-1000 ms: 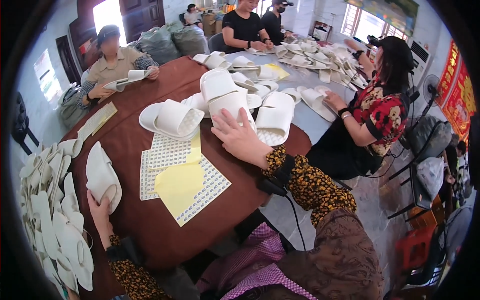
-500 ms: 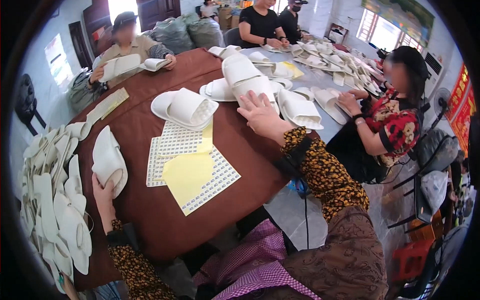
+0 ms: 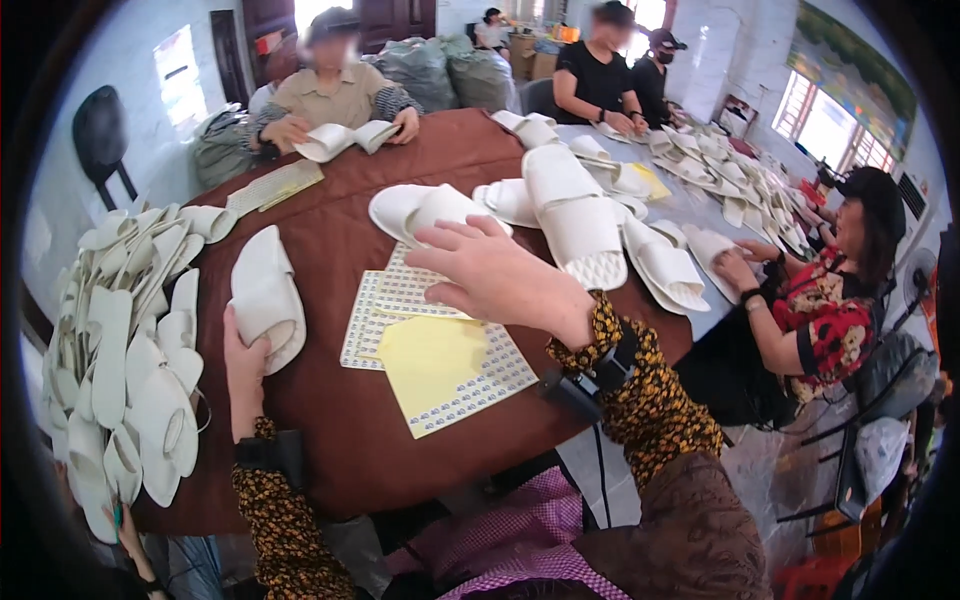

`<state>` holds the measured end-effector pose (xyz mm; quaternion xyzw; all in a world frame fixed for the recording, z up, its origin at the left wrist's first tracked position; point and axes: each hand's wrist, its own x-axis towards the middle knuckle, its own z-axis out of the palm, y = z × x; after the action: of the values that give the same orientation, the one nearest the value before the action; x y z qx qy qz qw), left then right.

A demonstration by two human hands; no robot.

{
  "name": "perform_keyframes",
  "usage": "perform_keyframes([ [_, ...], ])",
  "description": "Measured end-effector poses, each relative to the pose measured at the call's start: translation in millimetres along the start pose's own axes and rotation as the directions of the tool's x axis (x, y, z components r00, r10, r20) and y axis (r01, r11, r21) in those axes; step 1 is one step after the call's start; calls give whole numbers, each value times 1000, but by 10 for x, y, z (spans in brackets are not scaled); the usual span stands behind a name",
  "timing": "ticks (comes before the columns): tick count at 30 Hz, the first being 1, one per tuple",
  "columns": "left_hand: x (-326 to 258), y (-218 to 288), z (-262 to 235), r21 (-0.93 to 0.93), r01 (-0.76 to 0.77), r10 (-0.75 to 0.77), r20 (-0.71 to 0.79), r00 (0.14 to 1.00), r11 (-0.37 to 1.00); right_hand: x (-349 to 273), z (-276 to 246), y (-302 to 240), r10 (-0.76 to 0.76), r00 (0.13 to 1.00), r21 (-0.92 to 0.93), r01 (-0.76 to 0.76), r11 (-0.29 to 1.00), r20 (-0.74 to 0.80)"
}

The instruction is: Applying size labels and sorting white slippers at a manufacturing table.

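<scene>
My left hand (image 3: pixel 247 365) grips a white slipper (image 3: pixel 265 275) by its lower end, thumb at the opening, above the brown tablecloth (image 3: pixel 330 445). My right hand (image 3: pixel 505 275) is open, fingers spread and holding nothing. It hovers over sheets of small printed stickers (image 3: pixel 505 375), which lie overlapped with a bare yellow backing area (image 3: pixel 435 350) showing. Just beyond its fingers sits a white slipper (image 3: pixel 400 208), partly hidden by the hand. To the right of that hand a white slipper (image 3: pixel 575 215) rests on other slippers.
A heap of white slippers (image 3: pixel 110 350) fills the table's left edge; another person's hand (image 3: pixel 130 540) reaches to it. Across the table a person (image 3: pixel 335 95) handles slippers near another sticker sheet (image 3: pixel 275 188). At right, a person in a floral top (image 3: pixel 815 310) works by a slipper pile (image 3: pixel 720 165).
My right hand has left the slipper at the right and moved left over the sticker sheets. My left hand keeps its slipper. The whole view has shifted.
</scene>
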<state>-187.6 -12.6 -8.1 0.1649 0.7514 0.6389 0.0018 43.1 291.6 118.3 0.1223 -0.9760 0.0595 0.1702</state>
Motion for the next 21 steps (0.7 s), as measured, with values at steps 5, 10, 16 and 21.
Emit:
perform_keyframes([
  [5, -72, 196, 142, 2, 75, -75, -5, 997, 997, 14, 408, 233, 132, 981, 587, -25, 809, -140],
  [10, -6, -25, 77, 119, -150, 154, -30, 988, 982, 10, 791, 437, 352, 929, 809, -118, 576, -116],
  [16, -19, 63, 158, -31, -73, 74, 25, 997, 997, -19, 742, 423, 378, 918, 822, -123, 555, -118],
  [21, -77, 141, 186, -97, -77, 81, 38, 996, 992, -23, 741, 374, 413, 905, 845, -141, 515, -101],
])
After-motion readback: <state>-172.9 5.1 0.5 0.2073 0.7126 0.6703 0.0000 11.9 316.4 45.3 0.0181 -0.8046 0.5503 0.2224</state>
